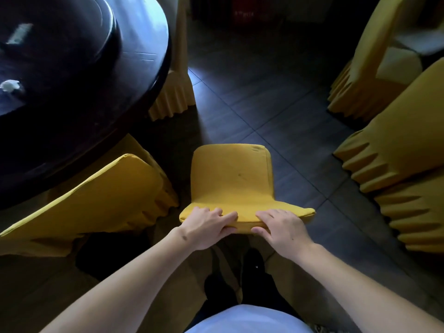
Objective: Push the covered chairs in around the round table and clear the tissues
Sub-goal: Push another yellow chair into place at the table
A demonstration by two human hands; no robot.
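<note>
A: Head view first: where do your hands sit?

B: Your left hand (pixel 208 227) and your right hand (pixel 281 228) both rest on the top edge of the yellow covered chair (pixel 231 176) right in front of you. Each grip is closed round that edge: fingers laid over the top of the backrest, thumbs tucked underneath it.

A: And the chair against the table?

B: It stands apart from the round table (pixel 79 97), which fills the upper left, dark and glossy. You are looking down on the seat from behind the backrest. A second covered chair (pixel 101 198) stands between yours and the table, just left of your left hand, tilted in the view.

A: The tissues?

B: One crumpled white tissue (pixel 9 85) lies on the table near the left border, well apart from both hands. More covered chairs (pixel 394 150) stand to your right on the dark tiled floor (pixel 264 97).
</note>
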